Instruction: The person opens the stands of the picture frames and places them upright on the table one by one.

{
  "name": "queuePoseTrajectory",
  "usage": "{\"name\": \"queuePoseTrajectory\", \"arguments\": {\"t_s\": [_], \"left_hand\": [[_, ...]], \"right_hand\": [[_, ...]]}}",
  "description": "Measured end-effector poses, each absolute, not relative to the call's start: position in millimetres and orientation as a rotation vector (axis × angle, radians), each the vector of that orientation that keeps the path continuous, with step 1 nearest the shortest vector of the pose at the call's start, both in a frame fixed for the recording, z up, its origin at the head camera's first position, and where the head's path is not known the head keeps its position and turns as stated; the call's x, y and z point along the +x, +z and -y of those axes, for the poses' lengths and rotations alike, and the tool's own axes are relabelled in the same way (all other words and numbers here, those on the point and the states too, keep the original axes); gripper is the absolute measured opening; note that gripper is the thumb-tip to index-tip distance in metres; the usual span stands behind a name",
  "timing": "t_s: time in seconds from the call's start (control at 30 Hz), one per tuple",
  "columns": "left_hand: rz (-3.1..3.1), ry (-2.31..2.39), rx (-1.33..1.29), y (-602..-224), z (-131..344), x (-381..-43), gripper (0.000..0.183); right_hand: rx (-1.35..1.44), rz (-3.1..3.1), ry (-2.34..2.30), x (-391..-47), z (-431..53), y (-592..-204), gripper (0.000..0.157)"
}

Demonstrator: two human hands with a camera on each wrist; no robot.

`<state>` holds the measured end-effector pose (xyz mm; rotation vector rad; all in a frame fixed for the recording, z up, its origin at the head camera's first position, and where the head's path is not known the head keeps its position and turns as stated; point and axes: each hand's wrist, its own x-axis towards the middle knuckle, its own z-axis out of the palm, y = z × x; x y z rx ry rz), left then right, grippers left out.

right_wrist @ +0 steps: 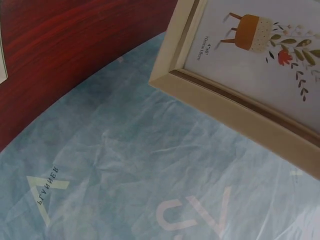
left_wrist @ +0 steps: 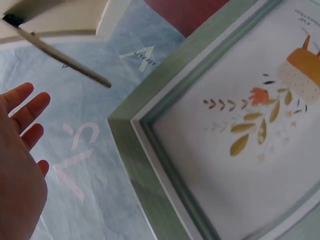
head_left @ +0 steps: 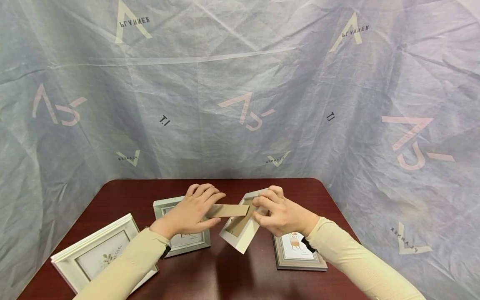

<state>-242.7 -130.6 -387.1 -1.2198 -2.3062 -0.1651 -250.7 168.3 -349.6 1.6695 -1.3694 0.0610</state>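
My right hand (head_left: pixel 281 210) grips the right side of a white photo frame (head_left: pixel 247 235) raised over the table, its brown back (head_left: pixel 234 225) visible. From that back a flat brown stand leg (head_left: pixel 228 210) juts left. My left hand (head_left: pixel 193 210) is at the leg's free end, fingers above and thumb below. In the left wrist view, the left hand (left_wrist: pixel 22 150) has extended fingers with a gap between them and the leg (left_wrist: pixel 70 62). Contact of the palm or thumb with the leg is hidden. The right wrist view does not show the right hand.
A grey-green photo frame (head_left: pixel 195 248) lies under my left forearm, and a large cream frame (head_left: pixel 129 223) is farther left. Below my right wrist lies a taupe frame (head_left: pixel 300 266). The dark red table (head_left: pixel 202 275) is bounded by a hanging grey cloth (head_left: pixel 198 137).
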Motion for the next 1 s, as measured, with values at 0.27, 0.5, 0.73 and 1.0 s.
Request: {"name": "queuePoseTrajectory", "arguments": {"t_s": [0.27,0.5,0.73,1.0], "left_hand": [[2.29,-0.203,-1.142,-382.0,140.5,-239.5,0.065],[2.242,-0.197,-0.996,-385.0,140.3,-237.1,0.075],[2.22,-0.266,-0.91,-389.4,138.9,-233.1,0.071],[2.211,-0.348,-0.832,-395.9,136.0,-228.9,0.066]], "right_hand": [[1.553,1.473,0.104,-252.8,-167.9,-350.7,0.016],[1.399,1.661,0.165,-251.6,-167.0,-353.8,0.022],[1.229,1.82,0.257,-253.8,-164.1,-354.9,0.017],[1.082,1.999,0.285,-254.5,-160.6,-353.8,0.019]]}}
